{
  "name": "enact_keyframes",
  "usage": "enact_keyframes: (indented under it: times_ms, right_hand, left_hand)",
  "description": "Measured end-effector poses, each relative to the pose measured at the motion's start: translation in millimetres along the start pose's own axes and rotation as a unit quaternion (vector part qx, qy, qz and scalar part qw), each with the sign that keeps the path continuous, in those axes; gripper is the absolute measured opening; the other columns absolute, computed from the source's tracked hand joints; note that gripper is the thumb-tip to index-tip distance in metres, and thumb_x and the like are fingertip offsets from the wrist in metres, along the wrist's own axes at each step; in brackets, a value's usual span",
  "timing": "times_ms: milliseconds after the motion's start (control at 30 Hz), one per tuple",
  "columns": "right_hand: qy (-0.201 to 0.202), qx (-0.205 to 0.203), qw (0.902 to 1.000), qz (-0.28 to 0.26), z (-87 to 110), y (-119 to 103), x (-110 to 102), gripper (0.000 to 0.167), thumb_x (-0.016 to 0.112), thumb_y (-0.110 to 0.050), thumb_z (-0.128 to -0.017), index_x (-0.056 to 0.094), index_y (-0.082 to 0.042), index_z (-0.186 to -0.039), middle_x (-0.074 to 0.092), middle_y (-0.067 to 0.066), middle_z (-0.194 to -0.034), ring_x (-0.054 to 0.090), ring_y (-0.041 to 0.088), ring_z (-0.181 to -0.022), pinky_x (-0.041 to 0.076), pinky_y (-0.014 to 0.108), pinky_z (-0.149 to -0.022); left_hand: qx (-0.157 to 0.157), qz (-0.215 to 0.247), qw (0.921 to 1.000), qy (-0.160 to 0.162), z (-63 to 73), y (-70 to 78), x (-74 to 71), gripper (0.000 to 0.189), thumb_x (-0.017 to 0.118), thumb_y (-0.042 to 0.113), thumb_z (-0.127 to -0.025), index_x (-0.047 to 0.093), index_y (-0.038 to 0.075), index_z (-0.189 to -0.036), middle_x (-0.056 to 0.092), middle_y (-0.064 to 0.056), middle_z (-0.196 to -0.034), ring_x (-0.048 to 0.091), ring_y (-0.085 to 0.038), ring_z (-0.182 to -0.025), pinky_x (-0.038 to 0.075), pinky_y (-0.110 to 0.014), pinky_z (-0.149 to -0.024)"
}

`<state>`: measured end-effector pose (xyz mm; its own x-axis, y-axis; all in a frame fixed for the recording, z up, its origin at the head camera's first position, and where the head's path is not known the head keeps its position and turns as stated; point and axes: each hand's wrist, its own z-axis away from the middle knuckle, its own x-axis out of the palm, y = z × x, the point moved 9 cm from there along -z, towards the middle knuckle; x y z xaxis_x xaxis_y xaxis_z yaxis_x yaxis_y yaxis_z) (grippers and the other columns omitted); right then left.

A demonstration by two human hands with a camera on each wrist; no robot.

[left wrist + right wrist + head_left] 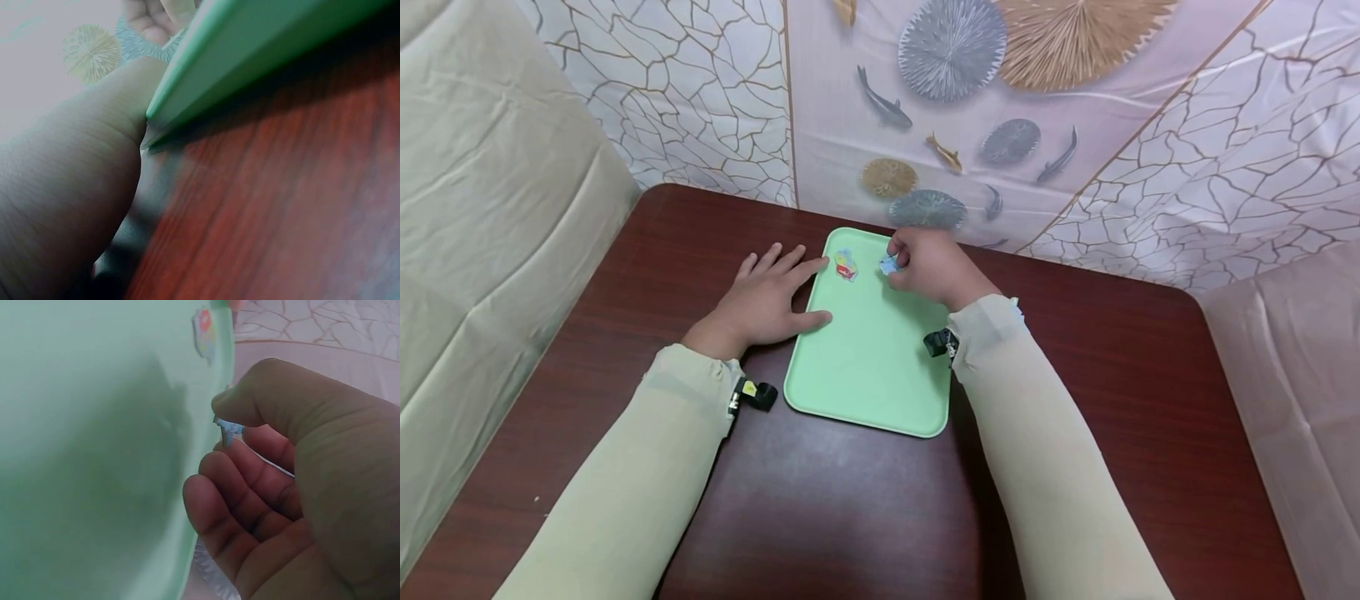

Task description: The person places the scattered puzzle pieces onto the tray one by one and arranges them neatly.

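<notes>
A light-green tray (868, 358) lies on the dark red-brown table. Over its far right part, my right hand (936, 267) pinches a small light-blue puzzle piece (888, 265) between thumb and fingers. The right wrist view shows this puzzle piece (229, 430) partly hidden by the thumb and fingertips. A multicoloured piece (846, 265) in red, yellow and blue lies at the tray's far left; the same piece (204, 334) appears near the rim in the right wrist view. My left hand (760, 300) rests with spread fingers on the table, thumb and forefinger at the tray's left edge.
The table (1105, 400) reaches out on both sides of the tray. Behind it hangs a patterned cloth (865, 133) with fish and round leaves. Plain beige cloth (482, 250) closes off the left side, and more cloth (1300, 350) hangs at the right.
</notes>
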<state>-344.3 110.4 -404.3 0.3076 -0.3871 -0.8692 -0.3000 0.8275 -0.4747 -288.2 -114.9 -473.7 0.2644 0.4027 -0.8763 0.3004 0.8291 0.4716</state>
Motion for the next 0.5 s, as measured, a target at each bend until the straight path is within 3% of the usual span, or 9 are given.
enact_keyframes:
  times_ms: [300,500]
  right_hand:
    - [0.002,0.006,1.0,0.002,-16.3,-1,13,0.029,0.081,-0.012,-0.096,0.071,-0.008,-0.123,0.072,0.009,-0.111,0.064,0.026,-0.104,0.055,0.041,-0.097]
    - [-0.006,0.024,0.999,0.037,-25.6,5,20,0.029,0.082,-0.017,-0.095,0.071,-0.011,-0.122,0.074,0.007,-0.112,0.066,0.024,-0.105,0.056,0.041,-0.099]
  left_hand:
    - [0.0,-0.002,1.0,-0.002,-0.5,-0.6,-0.1,0.094,0.067,0.076,-0.1,0.029,0.041,-0.179,0.017,-0.01,-0.19,0.002,-0.043,-0.178,0.002,-0.071,-0.139]
    - [0.001,-0.005,1.0,0.0,-0.5,-0.2,-0.2,0.094,0.067,0.076,-0.101,0.029,0.041,-0.179,0.017,-0.01,-0.19,0.003,-0.043,-0.178,0.002,-0.071,-0.139]
